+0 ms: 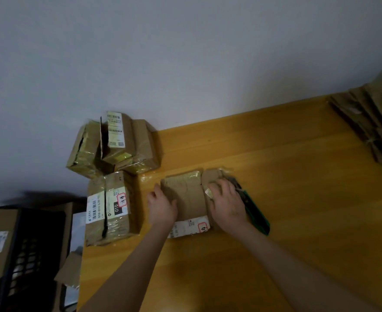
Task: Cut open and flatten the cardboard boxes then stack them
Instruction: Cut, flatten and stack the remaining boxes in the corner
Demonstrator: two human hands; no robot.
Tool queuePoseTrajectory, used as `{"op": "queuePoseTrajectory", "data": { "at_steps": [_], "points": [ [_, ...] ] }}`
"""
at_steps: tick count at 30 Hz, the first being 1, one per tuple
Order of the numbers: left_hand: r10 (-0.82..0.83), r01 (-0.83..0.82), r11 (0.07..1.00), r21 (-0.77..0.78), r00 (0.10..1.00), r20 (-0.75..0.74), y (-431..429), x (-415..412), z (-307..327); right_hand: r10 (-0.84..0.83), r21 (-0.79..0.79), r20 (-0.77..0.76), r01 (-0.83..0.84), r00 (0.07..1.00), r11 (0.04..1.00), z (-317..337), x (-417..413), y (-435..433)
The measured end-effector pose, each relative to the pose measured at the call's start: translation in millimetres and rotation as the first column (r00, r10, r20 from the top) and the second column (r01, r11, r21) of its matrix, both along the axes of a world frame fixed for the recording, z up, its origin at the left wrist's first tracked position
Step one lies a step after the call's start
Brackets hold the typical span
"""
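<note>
- The box (185, 197) lies almost flat in the middle of the counter (298, 172), with its label toward the person and glossy tape over its seams.
- The left hand (161, 207) presses palm-down on the box's left edge. The right hand (227, 202) lies flat on the right flap, with the green knife (256, 212) just beside it.
- It is probably light, springy cardboard. The tape looks slick, so bare board edges would give the surest hold.

matt brown cardboard box (186, 194) with glossy tape lies on a smooth, shiny wooden table (298, 176).
</note>
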State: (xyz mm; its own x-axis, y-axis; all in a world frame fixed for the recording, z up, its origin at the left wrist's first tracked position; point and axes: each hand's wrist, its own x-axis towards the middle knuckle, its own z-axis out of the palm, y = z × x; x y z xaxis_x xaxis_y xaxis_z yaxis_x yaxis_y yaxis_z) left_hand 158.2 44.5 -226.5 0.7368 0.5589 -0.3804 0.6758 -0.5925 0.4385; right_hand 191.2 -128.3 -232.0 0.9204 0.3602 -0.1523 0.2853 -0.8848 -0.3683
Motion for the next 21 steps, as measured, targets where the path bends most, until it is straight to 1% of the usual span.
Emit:
{"op": "queuePoseTrajectory", "data": {
  "at_steps": [1, 2, 3, 4, 5, 6, 7, 9, 11, 14, 18, 21],
  "points": [
    [-0.104, 0.098, 0.990, 0.100, 0.993, 0.057, -2.3, 0.1, 0.5, 0.036, -0.014, -0.004, -0.036, 0.999, 0.999, -0.9, 1.1, 3.0],
    [-0.239, 0.218, 0.957, 0.193, 0.966, 0.096, -6.1, 1.8, -0.5, 0.064, -0.032, -0.016, -0.065, 0.998, 0.997, -2.3, 2.7, 5.8],
    [-0.374, 0.338, 0.904, 0.261, 0.922, 0.103, -10.3, 4.5, -2.7, 0.091, -0.059, -0.026, -0.093, 0.995, 0.994, -4.5, 5.1, 8.8],
    [-0.484, 0.444, 0.844, 0.303, 0.872, 0.071, -13.7, 7.1, -6.1, 0.121, -0.093, -0.026, -0.122, 0.992, 0.988, -8.0, 8.4, 11.6],
    [-0.559, 0.524, 0.785, 0.330, 0.829, 0.014, -15.7, 8.2, -11.4, 0.150, -0.128, -0.018, -0.151, 0.989, 0.980, -11.6, 11.9, 14.1],
    [-0.599, 0.578, 0.739, 0.346, 0.799, -0.054, -14.9, 8.0, -18.8, 0.179, -0.159, -0.009, -0.178, 0.984, 0.971, -15.6, 15.9, 16.6],
    [-0.610, 0.608, 0.713, 0.350, 0.783, -0.116, -12.6, 7.0, -27.8, 0.208, -0.185, -0.007, -0.205, 0.978, 0.961, -20.2, 19.8, 18.4],
    [-0.607, 0.627, 0.707, 0.327, 0.775, -0.174, -7.2, 3.3, -44.3, 0.251, -0.228, -0.032, -0.251, 0.968, 0.941, -31.9, 24.5, 20.7],
    [-0.611, 0.626, 0.710, 0.321, 0.775, -0.160, -5.1, 0.1, -56.5, 0.257, -0.250, -0.045, -0.260, 0.965, 0.933, -46.1, 24.5, 19.7],
    [-0.612, 0.609, 0.703, 0.366, 0.781, -0.124, -4.5, -1.3, -68.1, 0.245, -0.261, -0.017, -0.241, 0.969, 0.935, -60.7, 21.7, 19.9],
    [-0.611, 0.624, 0.695, 0.358, 0.774, -0.163, -3.8, -0.4, -66.6, 0.234, -0.266, -0.041, -0.236, 0.971, 0.934, -58.3, 21.8, 21.0],
    [-0.626, 0.639, 0.690, 0.339, 0.763, -0.162, -2.5, -1.7, -65.8, 0.241, -0.276, -0.050, -0.245, 0.969, 0.929, -55.3, 21.6, 20.9]
  ]
}}
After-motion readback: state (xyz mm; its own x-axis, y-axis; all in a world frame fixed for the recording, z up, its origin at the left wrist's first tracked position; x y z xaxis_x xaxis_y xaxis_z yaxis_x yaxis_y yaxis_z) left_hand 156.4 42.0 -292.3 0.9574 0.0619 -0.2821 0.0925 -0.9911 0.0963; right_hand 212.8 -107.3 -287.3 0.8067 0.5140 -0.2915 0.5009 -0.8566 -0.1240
